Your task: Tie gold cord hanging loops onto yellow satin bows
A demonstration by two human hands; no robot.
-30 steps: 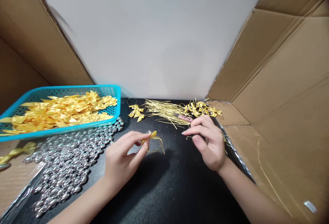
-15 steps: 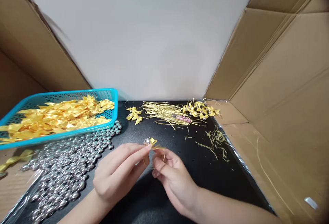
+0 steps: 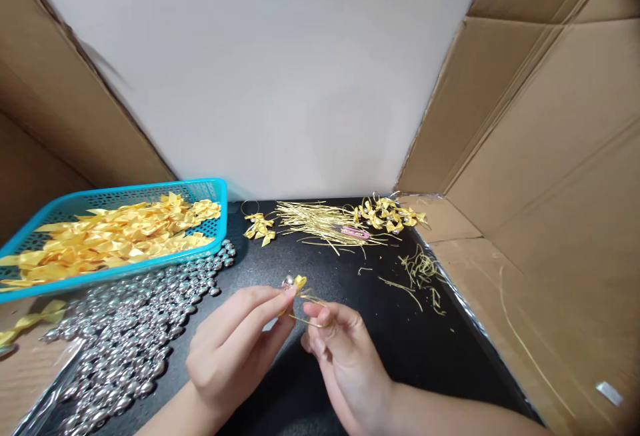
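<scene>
we see the left hand (image 3: 243,343) pinching a small yellow satin ribbon bow (image 3: 301,282) over the black tabletop (image 3: 270,259), a shiny round silver bead (image 3: 287,281) beside it. right hand (image 3: 345,343) curls its fingers, narrow, at the thin gold cord loop (image 3: 306,322) (we cannot tell whether they grip it). beyond lie straight gold cords (image 3: 313,219); at left, a blue plastic basket (image 3: 223,215) holds yellow bows (image 3: 125,233).

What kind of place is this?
Probably a little craft-making spot: there's a blue basket full of yellow bows, lots of silver beads and a pile of gold strands.
</scene>
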